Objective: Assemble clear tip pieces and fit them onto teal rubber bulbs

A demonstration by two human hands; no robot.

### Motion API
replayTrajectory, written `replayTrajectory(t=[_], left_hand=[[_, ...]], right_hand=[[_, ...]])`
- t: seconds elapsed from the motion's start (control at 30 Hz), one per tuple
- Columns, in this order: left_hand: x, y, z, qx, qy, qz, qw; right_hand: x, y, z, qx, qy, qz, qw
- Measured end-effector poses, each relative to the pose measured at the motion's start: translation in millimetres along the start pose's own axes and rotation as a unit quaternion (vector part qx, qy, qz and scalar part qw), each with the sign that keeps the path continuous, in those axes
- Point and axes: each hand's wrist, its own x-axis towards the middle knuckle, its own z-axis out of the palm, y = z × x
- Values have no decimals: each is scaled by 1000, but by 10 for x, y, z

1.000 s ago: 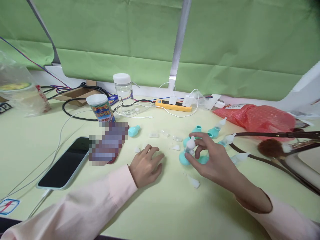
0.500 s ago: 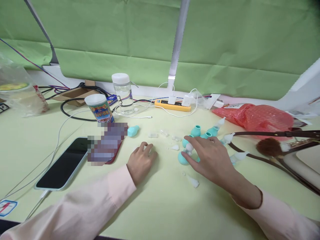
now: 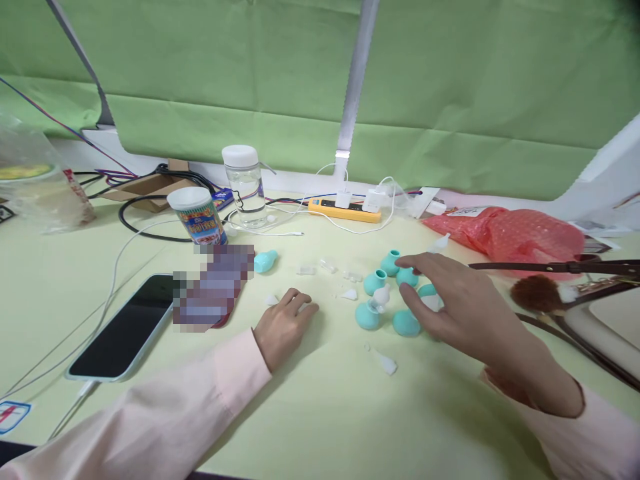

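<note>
My left hand [image 3: 286, 327] rests on the table, fingers loosely bent and nothing visible in it. A small white tip [image 3: 271, 300] lies just behind its knuckles. My right hand [image 3: 463, 307] hovers with thumb and forefinger apart over a group of teal rubber bulbs [image 3: 375, 283], partly covering some on the right. A white, cloudy nozzle piece [image 3: 381, 297] sits at the mouth of the front-left bulb [image 3: 368, 317]. Loose between the hands are clear short tubes [image 3: 327, 266] and a white tip [image 3: 349, 294]. Another white tip [image 3: 387, 363] lies nearer me.
Another teal bulb [image 3: 265, 261] lies beside a blurred-out phone [image 3: 220, 287]. Left of that is a charging black phone [image 3: 125, 327]. Behind stand a noodle cup [image 3: 200, 217] and a water bottle [image 3: 245, 187]. A yellow power strip [image 3: 345, 211], red bubble wrap [image 3: 530, 237] and a brown-strapped bag [image 3: 615, 300] surround the area.
My right hand has moved right, uncovering several teal bulbs and covering the nozzle-tipped ones on the right. My left hand shifted slightly, and a white tip now shows behind it.
</note>
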Motion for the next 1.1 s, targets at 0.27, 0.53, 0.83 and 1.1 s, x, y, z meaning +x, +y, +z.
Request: replayTrajectory(t=[0.27,0.53,0.83,1.1], left_hand=[[12,7,-1,-68,24,7,997],[26,69,-94,-56,46,26,997],[90,9,-260,59,7,-65,996],[145,21,-302,103,-112,-136,979]], right_hand=[[-97,94,11,-109,-154,-50,981],[-184,243,101,-69,-189,-122,972],[-176,222,24,-106,-188,-112,970],[-180,-76,-54,-68,-79,-188,977]])
